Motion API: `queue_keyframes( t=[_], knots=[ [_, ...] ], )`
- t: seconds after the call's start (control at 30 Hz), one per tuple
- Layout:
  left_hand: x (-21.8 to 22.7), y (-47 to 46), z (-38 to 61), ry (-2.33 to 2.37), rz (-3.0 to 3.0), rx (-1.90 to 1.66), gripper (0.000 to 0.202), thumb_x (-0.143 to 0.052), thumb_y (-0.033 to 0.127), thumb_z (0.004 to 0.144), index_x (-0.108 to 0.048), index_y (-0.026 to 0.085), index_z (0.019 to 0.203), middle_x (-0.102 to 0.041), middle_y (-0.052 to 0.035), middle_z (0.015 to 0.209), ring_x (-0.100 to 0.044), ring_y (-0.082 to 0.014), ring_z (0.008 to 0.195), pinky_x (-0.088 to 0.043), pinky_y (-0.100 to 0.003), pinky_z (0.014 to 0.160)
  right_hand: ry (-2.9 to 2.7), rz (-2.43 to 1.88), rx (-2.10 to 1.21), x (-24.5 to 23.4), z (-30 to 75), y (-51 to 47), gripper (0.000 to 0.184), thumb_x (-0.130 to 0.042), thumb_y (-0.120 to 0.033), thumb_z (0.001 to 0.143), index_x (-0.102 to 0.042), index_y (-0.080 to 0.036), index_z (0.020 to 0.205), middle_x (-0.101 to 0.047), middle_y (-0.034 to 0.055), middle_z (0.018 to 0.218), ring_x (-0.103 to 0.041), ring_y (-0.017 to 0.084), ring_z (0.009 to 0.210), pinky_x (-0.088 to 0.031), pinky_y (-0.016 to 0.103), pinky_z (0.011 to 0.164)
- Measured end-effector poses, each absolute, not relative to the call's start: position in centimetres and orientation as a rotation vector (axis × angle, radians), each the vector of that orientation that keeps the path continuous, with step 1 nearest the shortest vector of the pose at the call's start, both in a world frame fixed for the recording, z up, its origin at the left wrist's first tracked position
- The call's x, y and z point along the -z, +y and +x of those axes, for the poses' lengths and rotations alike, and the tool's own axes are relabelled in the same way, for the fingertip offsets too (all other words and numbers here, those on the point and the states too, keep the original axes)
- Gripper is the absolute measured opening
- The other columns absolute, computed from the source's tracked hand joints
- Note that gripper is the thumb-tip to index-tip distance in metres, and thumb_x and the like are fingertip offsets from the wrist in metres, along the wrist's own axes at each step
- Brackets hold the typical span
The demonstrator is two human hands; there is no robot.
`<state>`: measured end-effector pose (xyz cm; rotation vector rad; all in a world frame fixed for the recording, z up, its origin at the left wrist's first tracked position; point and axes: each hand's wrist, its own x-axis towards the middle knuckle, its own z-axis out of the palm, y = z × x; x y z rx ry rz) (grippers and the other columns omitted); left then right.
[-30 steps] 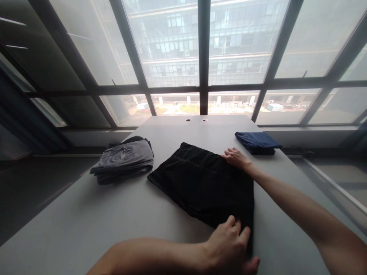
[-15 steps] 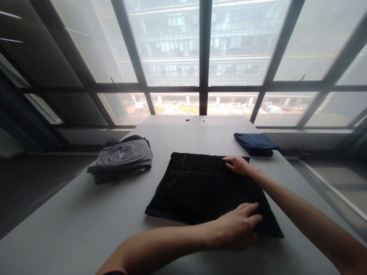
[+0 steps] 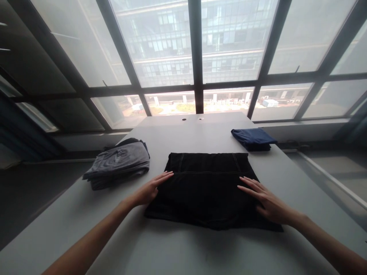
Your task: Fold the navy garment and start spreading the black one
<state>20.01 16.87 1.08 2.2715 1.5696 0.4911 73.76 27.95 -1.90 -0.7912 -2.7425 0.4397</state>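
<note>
A folded black garment (image 3: 206, 187) with pale stitching lies flat and square to me in the middle of the grey table (image 3: 183, 133). My left hand (image 3: 150, 189) rests flat on its left edge, fingers stretched out and pointing away from me. My right hand (image 3: 265, 200) lies flat on its right side, fingers spread. Neither hand holds anything.
A pile of folded grey and black clothes (image 3: 119, 162) sits at the table's left edge. A folded blue garment (image 3: 252, 138) lies at the far right. Two small cable holes (image 3: 192, 119) mark the table's far end, below large windows. The floor drops away on both sides.
The black garment has been turned square to me. My left hand moved from its near right corner to its left edge, and my right hand slid from the far corner down the right side.
</note>
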Motion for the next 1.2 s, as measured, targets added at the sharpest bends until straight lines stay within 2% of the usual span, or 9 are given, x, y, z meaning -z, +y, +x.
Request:
queue_keyframes(
  t=[0.13,0.3,0.47,0.67,0.77,0.87,1.0,1.1,1.2],
  knots=[
    [-0.5,16.6,21.3,1.557,2.297,-0.494,0.104,-0.038,-0.011,0.069,-0.030,0.035,0.162,-0.028,0.0023,0.169,-0.030,-0.0214,0.154,-0.023,-0.045,0.128,-2.759,-0.842,-0.340,2.9,72.6,28.7,0.096,-0.058,-0.005,0.077,-0.030,-0.040,0.161,-0.017,-0.0034,0.171,-0.015,0.029,0.157,-0.026,0.055,0.125],
    [-0.1,15.6,23.0,1.642,2.358,-0.343,0.096,-0.061,0.000,0.077,-0.034,0.041,0.159,-0.011,0.0006,0.173,-0.019,-0.0354,0.156,-0.021,-0.059,0.125,-2.775,-0.846,-0.271,3.2,72.5,28.8,0.093,-0.057,-0.002,0.078,-0.035,-0.043,0.159,-0.028,-0.0042,0.167,-0.025,0.028,0.154,-0.032,0.055,0.123],
    [0.6,12.2,24.0,1.712,2.391,-0.264,0.091,-0.054,0.002,0.087,-0.023,0.044,0.162,-0.005,-0.0007,0.173,-0.018,-0.0356,0.156,-0.023,-0.063,0.122,-2.811,-0.798,-0.257,3.2,73.7,27.5,0.092,-0.051,0.001,0.078,-0.038,-0.043,0.157,-0.031,-0.0051,0.166,-0.027,0.027,0.154,-0.035,0.054,0.122],
    [0.7,4.9,26.4,1.748,2.445,-0.139,0.109,-0.054,-0.005,0.075,-0.014,0.041,0.164,0.001,-0.0052,0.173,-0.020,-0.0409,0.155,-0.031,-0.067,0.117,-2.884,-0.711,-0.279,2.7,75.9,23.0,0.099,-0.044,0.007,0.070,-0.043,-0.044,0.155,-0.033,-0.0071,0.164,-0.031,0.027,0.152,-0.037,0.051,0.121],
    [0.9,2.9,26.9,1.803,2.451,-0.155,0.109,-0.056,-0.004,0.072,-0.020,0.041,0.164,-0.007,-0.0059,0.173,-0.025,-0.0421,0.153,-0.029,-0.071,0.116,-2.878,-0.720,-0.305,2.8,76.7,21.7,0.099,-0.042,0.007,0.070,-0.044,-0.044,0.155,-0.035,-0.0073,0.163,-0.034,0.027,0.151,-0.037,0.051,0.121],
    [0.6,3.6,26.5,1.802,2.476,-0.293,0.097,-0.059,-0.001,0.072,-0.039,0.044,0.156,-0.029,-0.0022,0.168,-0.028,-0.0412,0.153,-0.024,-0.072,0.119,-2.843,-0.680,-0.383,2.0,76.4,22.4,0.088,-0.041,0.005,0.077,-0.050,-0.042,0.151,-0.046,-0.0049,0.158,-0.041,0.026,0.147,-0.040,0.051,0.120],
    [-1.8,7.2,25.3,1.510,2.481,-0.588,0.057,-0.055,0.007,0.088,-0.067,0.039,0.133,-0.067,-0.0018,0.136,-0.054,-0.0294,0.137,-0.036,-0.056,0.121,-2.694,-0.596,-0.572,-1.4,74.4,25.2,0.053,-0.041,-0.007,0.095,-0.069,-0.035,0.131,-0.068,0.0026,0.134,-0.060,0.024,0.130,-0.046,0.046,0.115],
    [-5.1,10.8,24.7,1.410,2.339,-0.744,0.034,-0.051,0.018,0.098,-0.073,0.028,0.121,-0.075,-0.0065,0.117,-0.068,-0.0237,0.113,-0.054,-0.041,0.104,-2.552,-0.642,-0.680,-5.1,72.5,27.8,0.033,-0.044,-0.025,0.102,-0.076,-0.028,0.111,-0.073,0.0085,0.116,-0.068,0.025,0.111,-0.057,0.039,0.097],
    [-8.6,15.1,24.0,1.554,2.227,-0.846,0.025,-0.053,0.023,0.098,-0.076,0.022,0.108,-0.077,-0.0052,0.104,-0.072,-0.0206,0.097,-0.058,-0.032,0.089,-2.446,-0.752,-0.708,-8.2,70.8,31.4,0.027,-0.054,-0.036,0.099,-0.076,-0.023,0.097,-0.073,0.0079,0.100,-0.069,0.024,0.092,-0.058,0.035,0.082]
  ],
)
